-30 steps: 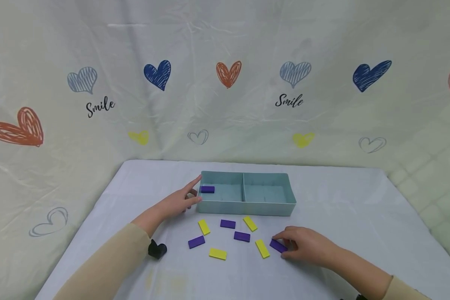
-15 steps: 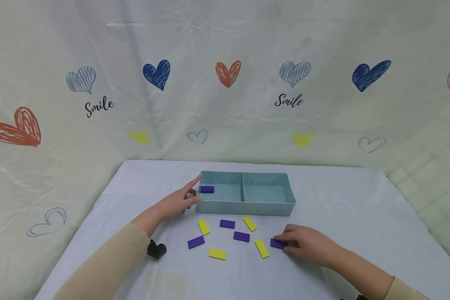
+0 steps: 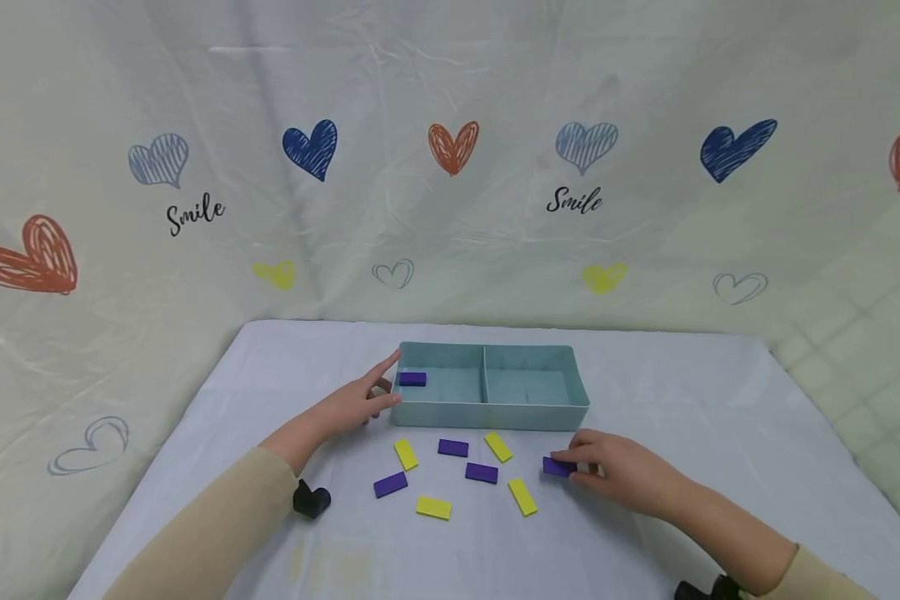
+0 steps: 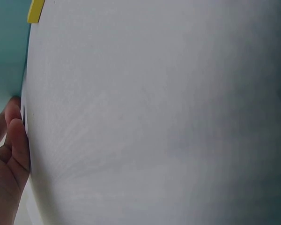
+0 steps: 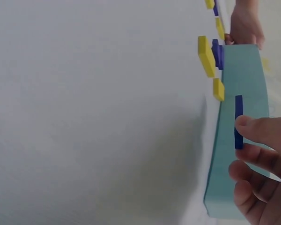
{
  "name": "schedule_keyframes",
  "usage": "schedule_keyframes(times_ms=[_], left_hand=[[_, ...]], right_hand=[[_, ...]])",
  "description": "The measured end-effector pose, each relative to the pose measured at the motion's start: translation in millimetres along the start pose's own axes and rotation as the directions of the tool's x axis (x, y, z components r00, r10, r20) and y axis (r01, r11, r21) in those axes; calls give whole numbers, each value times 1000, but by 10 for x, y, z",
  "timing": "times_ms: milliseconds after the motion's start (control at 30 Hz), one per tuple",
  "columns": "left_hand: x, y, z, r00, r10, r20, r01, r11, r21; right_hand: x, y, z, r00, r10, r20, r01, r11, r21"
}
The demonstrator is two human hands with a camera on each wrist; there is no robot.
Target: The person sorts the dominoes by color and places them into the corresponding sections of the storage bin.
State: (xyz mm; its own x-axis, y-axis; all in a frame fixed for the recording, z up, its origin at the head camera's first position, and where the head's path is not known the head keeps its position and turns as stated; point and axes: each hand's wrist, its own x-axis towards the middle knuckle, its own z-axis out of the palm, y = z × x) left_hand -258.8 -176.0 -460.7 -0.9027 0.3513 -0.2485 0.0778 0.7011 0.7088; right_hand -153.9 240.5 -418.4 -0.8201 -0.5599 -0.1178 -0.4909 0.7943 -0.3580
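In the head view, my right hand (image 3: pixel 633 473) pinches a purple rectangular block (image 3: pixel 558 467) between thumb and fingers, lifted off the table. The right wrist view shows this purple block (image 5: pixel 239 123) edge-on, with the thumb on one side. My left hand (image 3: pixel 352 406) rests at the left end of a pale teal two-compartment box (image 3: pixel 495 415). Its extended index finger touches the back left corner and its thumb the front one. One purple block (image 3: pixel 412 379) lies in the left compartment. Part of the left hand (image 4: pixel 11 159) shows in the left wrist view, against the box.
In front of the box several loose blocks lie scattered on the white cloth, among them a purple block (image 3: pixel 482 473), a yellow block (image 3: pixel 522 497) and another yellow block (image 3: pixel 434 508). Behind the table hangs a pale sheet (image 3: pixel 450 225) printed with hearts.
My right hand has raised the purple block from the table and moved it slightly towards the box, turning it closer to level. The left hand stays at the box end.
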Motion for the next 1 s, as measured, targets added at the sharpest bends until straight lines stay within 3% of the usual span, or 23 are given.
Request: schedule_keyframes(times_ms=[367, 600, 1000], left_hand=[[-3, 7, -4, 1000, 16, 11, -16, 1000, 0], [4, 20, 1, 1000, 17, 9, -17, 1000, 4], [-11, 53, 15, 1000, 3, -4, -3, 1000, 18]], right_hand=[[57, -62, -188, 996, -45, -76, 43, 999, -17], [115, -108, -354, 985, -105, -138, 110, 993, 30], [390, -172, -463, 981, -46, -191, 69, 990, 119]])
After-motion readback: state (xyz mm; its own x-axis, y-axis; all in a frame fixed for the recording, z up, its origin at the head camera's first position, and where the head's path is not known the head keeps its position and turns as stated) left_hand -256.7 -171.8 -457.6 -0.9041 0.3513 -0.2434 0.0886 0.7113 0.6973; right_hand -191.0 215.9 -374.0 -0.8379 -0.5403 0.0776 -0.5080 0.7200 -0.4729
